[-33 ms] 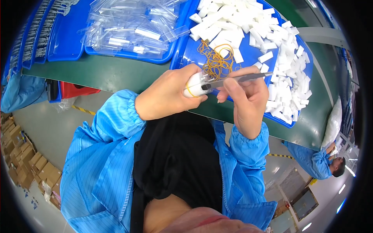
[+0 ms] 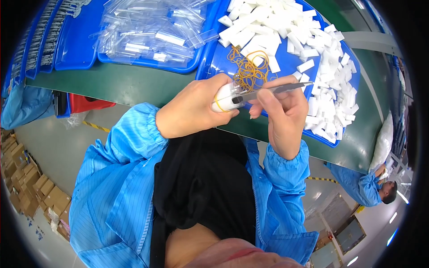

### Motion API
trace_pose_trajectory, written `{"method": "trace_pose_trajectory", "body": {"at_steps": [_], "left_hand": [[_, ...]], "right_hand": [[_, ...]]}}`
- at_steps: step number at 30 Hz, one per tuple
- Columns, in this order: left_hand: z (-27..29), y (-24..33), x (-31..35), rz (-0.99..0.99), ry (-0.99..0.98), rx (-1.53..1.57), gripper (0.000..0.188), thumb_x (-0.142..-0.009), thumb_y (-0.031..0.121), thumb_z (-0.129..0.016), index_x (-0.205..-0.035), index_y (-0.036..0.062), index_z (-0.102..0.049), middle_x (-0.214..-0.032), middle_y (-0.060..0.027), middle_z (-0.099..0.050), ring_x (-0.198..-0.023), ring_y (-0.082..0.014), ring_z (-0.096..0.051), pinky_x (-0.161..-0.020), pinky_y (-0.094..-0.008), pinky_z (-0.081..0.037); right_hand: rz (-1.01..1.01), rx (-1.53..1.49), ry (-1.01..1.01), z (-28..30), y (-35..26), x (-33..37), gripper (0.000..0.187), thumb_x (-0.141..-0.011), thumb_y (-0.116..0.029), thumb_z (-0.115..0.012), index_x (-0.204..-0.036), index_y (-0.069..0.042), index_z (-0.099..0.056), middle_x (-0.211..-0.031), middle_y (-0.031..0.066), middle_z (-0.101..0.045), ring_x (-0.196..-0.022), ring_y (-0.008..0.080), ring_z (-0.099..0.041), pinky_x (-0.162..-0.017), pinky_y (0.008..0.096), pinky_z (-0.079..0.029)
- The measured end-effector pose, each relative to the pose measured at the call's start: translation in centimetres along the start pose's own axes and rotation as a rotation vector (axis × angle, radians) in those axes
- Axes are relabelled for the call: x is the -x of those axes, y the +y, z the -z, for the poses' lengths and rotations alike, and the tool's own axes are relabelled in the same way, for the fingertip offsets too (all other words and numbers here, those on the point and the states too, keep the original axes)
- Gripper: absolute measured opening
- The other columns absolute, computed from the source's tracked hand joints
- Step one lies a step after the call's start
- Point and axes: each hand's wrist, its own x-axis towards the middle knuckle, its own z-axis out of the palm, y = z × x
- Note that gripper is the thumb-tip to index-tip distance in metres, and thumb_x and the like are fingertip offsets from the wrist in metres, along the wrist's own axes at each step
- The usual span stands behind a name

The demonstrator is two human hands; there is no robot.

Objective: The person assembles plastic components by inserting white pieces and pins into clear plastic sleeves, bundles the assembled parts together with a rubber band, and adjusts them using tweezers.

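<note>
My left hand (image 2: 192, 106) is closed around a small white foam bundle (image 2: 221, 103) with clear plastic at its upper end. A yellow rubber band (image 2: 217, 102) loops round the bundle. Between the thumb and fingers of my right hand (image 2: 286, 114) is a pair of slim dark metal tweezers (image 2: 261, 94), held almost level. Its left end meets the bundle's right side, where a small black piece (image 2: 237, 100) shows; I cannot tell whether that piece is separate from the tool. Just beyond my hands lies a tangle of rubber bands (image 2: 250, 71).
White foam blocks (image 2: 263, 38) are heaped in a blue tray (image 2: 219, 62) and in another beside it at right. Clear plastic sleeves (image 2: 152, 31) fill a blue tray at left. All stand on a green tabletop (image 2: 134, 82). A co-worker (image 2: 364, 185) is at far right.
</note>
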Motion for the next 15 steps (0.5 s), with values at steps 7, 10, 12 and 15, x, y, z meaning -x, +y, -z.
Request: {"method": "trace_pose_trajectory", "body": {"at_steps": [7, 10, 12, 15], "left_hand": [[-0.3, -0.6, -0.3, -0.094, 0.038, 0.009, 0.036, -0.078, 0.015, -0.077, -0.100, -0.0013, -0.053, -0.085, -0.0218, -0.066, -0.080, -0.0405, -0.066, -0.067, -0.0416, -0.051], [-0.2, -0.6, -0.2, -0.092, 0.031, -0.002, 0.036, -0.078, 0.015, -0.077, -0.100, -0.0017, -0.054, -0.085, -0.0218, -0.066, -0.080, -0.0403, -0.066, -0.067, -0.0415, -0.051], [0.0, -0.4, -0.1, -0.088, 0.016, -0.019, 0.037, -0.078, 0.015, -0.077, -0.100, -0.0020, -0.054, -0.085, -0.0218, -0.066, -0.081, -0.0400, -0.066, -0.067, -0.0413, -0.051], [0.2, 0.0, 0.0, -0.058, -0.033, -0.013, 0.037, -0.078, 0.016, -0.078, -0.101, -0.0021, -0.054, -0.085, -0.0210, -0.066, -0.079, -0.0377, -0.067, -0.067, -0.0404, -0.051]], "right_hand": [[0.477, 0.492, 0.069, -1.0, 1.5, 0.8, 0.022, -0.078, 0.004, -0.077, -0.096, 0.003, -0.064, -0.089, 0.0103, -0.064, -0.073, 0.0159, -0.069, -0.064, 0.0240, -0.054], [0.462, 0.463, 0.048, -0.8, 1.1, 0.8, 0.021, -0.079, 0.004, -0.076, -0.096, 0.003, -0.064, -0.090, 0.0104, -0.064, -0.073, 0.0155, -0.068, -0.064, 0.0244, -0.054], [0.179, 0.287, 0.020, -0.6, -0.6, 0.5, 0.023, -0.085, 0.001, -0.072, -0.103, 0.002, -0.059, -0.089, 0.0087, -0.064, -0.074, 0.0142, -0.068, -0.064, 0.0239, -0.055], [0.003, 0.192, -0.084, 0.8, -1.3, -0.7, 0.026, -0.086, 0.000, -0.071, -0.107, 0.001, -0.056, -0.090, 0.0092, -0.063, -0.074, 0.0138, -0.068, -0.064, 0.0231, -0.055]]}}
